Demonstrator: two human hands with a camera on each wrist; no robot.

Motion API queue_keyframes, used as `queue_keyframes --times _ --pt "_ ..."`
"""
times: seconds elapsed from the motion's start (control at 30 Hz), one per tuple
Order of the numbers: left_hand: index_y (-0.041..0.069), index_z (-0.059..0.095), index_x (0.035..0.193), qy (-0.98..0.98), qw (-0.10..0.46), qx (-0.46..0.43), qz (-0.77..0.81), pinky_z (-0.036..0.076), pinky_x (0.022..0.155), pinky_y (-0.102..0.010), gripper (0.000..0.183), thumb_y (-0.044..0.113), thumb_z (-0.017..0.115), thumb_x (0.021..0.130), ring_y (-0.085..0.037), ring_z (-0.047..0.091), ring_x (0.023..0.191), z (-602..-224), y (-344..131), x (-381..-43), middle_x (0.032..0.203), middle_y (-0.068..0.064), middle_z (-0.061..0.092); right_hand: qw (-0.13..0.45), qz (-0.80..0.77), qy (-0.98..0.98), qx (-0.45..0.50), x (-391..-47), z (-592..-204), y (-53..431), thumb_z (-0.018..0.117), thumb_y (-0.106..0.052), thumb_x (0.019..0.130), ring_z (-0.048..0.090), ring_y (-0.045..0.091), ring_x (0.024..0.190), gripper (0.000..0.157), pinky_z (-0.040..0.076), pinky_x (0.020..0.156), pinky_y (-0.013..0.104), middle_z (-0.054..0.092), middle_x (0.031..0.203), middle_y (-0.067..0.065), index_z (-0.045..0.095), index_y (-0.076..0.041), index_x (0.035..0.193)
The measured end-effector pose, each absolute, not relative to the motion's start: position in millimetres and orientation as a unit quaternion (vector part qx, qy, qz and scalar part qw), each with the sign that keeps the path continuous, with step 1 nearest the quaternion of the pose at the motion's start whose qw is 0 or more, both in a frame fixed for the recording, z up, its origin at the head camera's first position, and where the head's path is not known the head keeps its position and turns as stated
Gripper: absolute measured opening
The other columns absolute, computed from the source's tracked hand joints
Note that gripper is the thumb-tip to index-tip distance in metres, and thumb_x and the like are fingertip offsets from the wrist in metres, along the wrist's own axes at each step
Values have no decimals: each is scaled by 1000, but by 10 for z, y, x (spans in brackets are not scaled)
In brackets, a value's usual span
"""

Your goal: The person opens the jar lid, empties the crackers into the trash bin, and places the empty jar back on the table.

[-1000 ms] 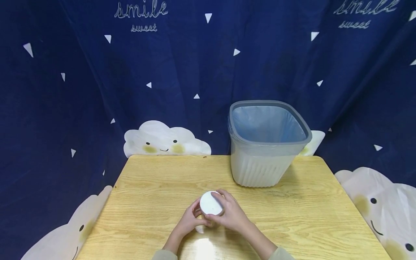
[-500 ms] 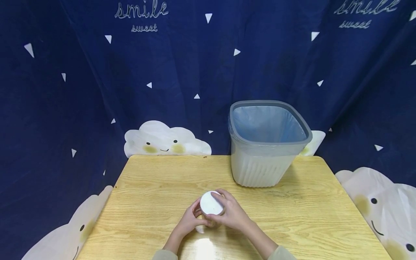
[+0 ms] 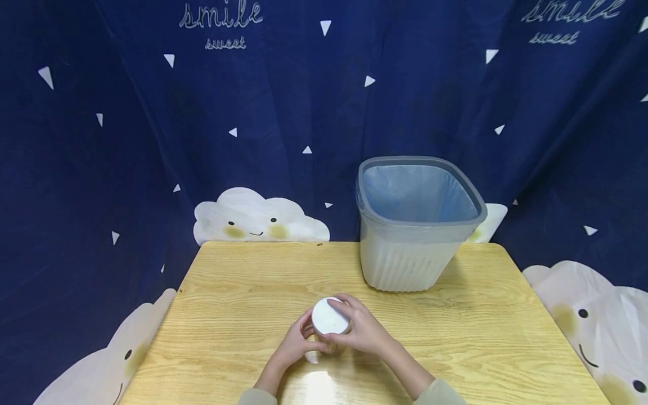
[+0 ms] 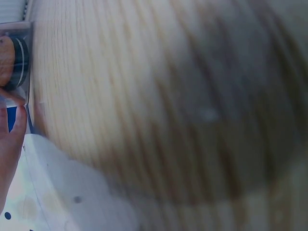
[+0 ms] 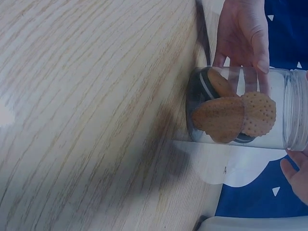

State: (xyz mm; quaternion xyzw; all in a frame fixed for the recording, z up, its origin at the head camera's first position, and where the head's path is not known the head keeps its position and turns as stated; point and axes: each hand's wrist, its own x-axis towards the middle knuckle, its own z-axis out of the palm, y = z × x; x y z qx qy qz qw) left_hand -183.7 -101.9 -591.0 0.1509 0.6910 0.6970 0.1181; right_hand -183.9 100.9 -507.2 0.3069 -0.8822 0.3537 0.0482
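A clear jar [image 5: 278, 120] with a threaded neck stands on the table, a round white lid [image 3: 326, 322] on top in the head view. Inside, the right wrist view shows brown biscuits [image 5: 219, 118], one with a pricked, scalloped face, and dark sandwich biscuits behind them. My left hand [image 3: 295, 341] grips the jar's side, thumb in front and fingers round the far left. From the right, my right hand [image 3: 363, 332] grips the lid's edge between thumb and fingers. The left wrist view catches only part of the jar [image 4: 25, 36] at its left edge.
A translucent bin [image 3: 400, 259] with a grey rim and a bag lining stands at the table's back right. The wooden table [image 3: 243, 281] has its far edge against a dark blue curtain [image 3: 283, 101] printed with clouds and triangles.
My right hand has turned very slightly on the lid. The left hand, the jar and the bin stay where they were.
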Motion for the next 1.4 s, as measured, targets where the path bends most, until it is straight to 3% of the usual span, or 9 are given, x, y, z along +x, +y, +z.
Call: queue_keyframes --times 0.33,1.07,1.4 --pt "-3 27 140 687 125 157 698 36 104 -42 90 5 79 68 -36 42 121 -5670 -1013 -1767 134 -23 41 22 347 -880 325 -1888 -5050 1051 74 -43 71 45 32 119 68 47 90 47 44 135 10 52 -14 130" --pt "-1 27 141 690 128 152 696 35 104 -42 90 4 79 67 -36 41 123 -5612 -1010 -1746 135 -22 40 -5 335 -852 403 -2045 -5012 1145 72 -42 75 44 35 121 67 45 92 49 44 136 13 51 -11 131" --pt "-2 27 140 694 122 152 693 36 103 -40 90 4 79 67 -36 42 122 -5620 -1011 -1740 135 -23 40 -11 304 -854 422 -2104 -4982 1176 72 -42 74 44 32 121 67 43 93 51 45 136 8 51 -16 131"
